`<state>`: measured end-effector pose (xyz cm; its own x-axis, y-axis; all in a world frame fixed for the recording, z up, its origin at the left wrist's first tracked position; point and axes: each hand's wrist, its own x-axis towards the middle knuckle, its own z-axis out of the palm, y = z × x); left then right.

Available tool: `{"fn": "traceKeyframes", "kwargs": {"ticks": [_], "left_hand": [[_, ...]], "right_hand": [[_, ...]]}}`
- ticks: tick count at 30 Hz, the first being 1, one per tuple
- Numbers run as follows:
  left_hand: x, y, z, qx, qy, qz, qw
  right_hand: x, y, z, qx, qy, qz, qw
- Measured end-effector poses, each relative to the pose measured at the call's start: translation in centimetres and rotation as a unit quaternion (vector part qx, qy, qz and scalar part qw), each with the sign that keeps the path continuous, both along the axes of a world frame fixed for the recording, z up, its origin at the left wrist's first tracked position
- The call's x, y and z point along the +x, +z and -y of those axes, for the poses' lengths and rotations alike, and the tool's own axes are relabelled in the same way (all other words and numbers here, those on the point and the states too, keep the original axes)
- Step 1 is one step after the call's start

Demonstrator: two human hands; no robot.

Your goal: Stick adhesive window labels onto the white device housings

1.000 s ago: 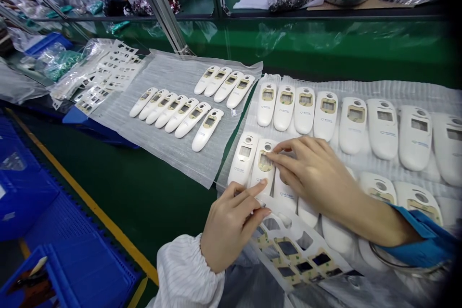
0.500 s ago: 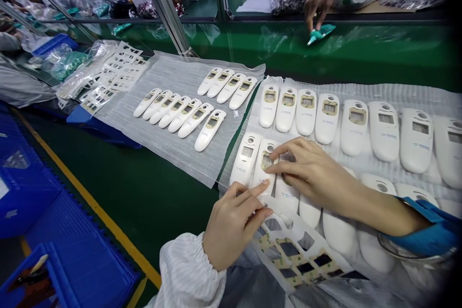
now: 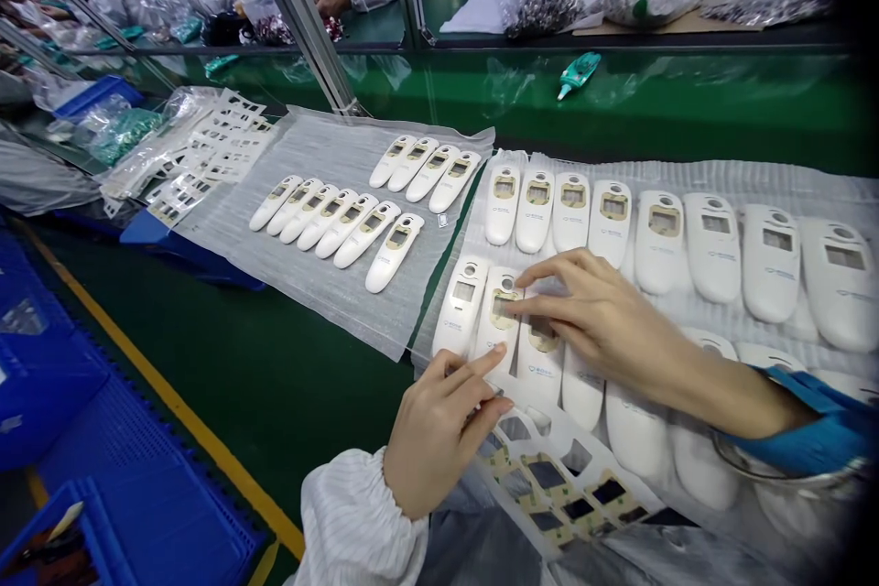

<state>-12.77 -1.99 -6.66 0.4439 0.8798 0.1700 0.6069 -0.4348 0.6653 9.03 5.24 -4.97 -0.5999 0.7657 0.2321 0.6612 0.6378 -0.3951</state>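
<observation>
My left hand (image 3: pixel 439 439) pinches the upper corner of a die-cut sticker sheet (image 3: pixel 583 476) between thumb and fingers. Its index fingertip rests on the lower part of a white thermometer housing (image 3: pixel 491 339). Dark windows with gold adhesive borders sit in the sheet. My right hand (image 3: pixel 597 320) has its fingertips at the right edge of a gold-bordered display window (image 3: pixel 504 307) on that same housing, thumb and index finger close about it. A housing with a plain grey window (image 3: pixel 463 291) lies to the left. Another housing (image 3: pixel 539 366) lies to the right, partly under my right hand.
Behind my hands runs a row of white housings (image 3: pixel 611 229) on foam sheeting (image 3: pixel 687 172). More housings (image 3: pixel 395 256) lie on the left sheet (image 3: pixel 330 137). A teal glue bottle (image 3: pixel 579 73) lies on the green conveyor (image 3: pixel 687 101). Blue crates (image 3: pixel 151 494) stand lower left.
The co-worker's hand has let go of the teal bottle and left the view. The bottle now lies further left. My hands have stayed almost in place; the view has shifted slightly.
</observation>
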Motion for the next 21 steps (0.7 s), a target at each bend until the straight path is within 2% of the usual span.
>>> {"fn": "traceKeyframes", "kwargs": {"ticks": [3,8,11,14,16,18,19,21], "left_hand": [[-0.1,-0.1,0.1,-0.008,-0.003,0.002,1.000],[-0.1,-0.1,0.0,-0.013,-0.002,0.003,1.000],[-0.1,0.2,-0.1,-0.026,-0.005,0.009,1.000],[0.0,0.9,0.1,-0.030,0.012,0.031,0.999],[0.1,1.6,0.2,-0.037,0.026,0.059,0.997],[0.4,2.3,0.2,-0.084,0.040,0.102,0.990],[0.5,2.6,0.2,-0.132,0.048,0.131,0.981],[0.8,3.1,0.1,-0.245,0.069,0.193,0.948]], "right_hand": [[1.8,0.2,0.9,-0.011,0.017,-0.005,1.000],[3.7,-0.6,2.1,0.003,0.072,0.021,0.997],[3.7,-0.3,2.1,-0.020,0.037,-0.001,0.999],[3.0,0.9,2.5,-0.073,-0.028,-0.062,0.995],[2.3,1.9,3.5,-0.123,-0.032,-0.097,0.987],[1.4,2.8,5.0,-0.165,-0.005,-0.106,0.981],[1.0,3.1,5.8,-0.183,0.009,-0.102,0.978],[0.2,3.3,7.4,-0.218,0.012,-0.092,0.971]]}}
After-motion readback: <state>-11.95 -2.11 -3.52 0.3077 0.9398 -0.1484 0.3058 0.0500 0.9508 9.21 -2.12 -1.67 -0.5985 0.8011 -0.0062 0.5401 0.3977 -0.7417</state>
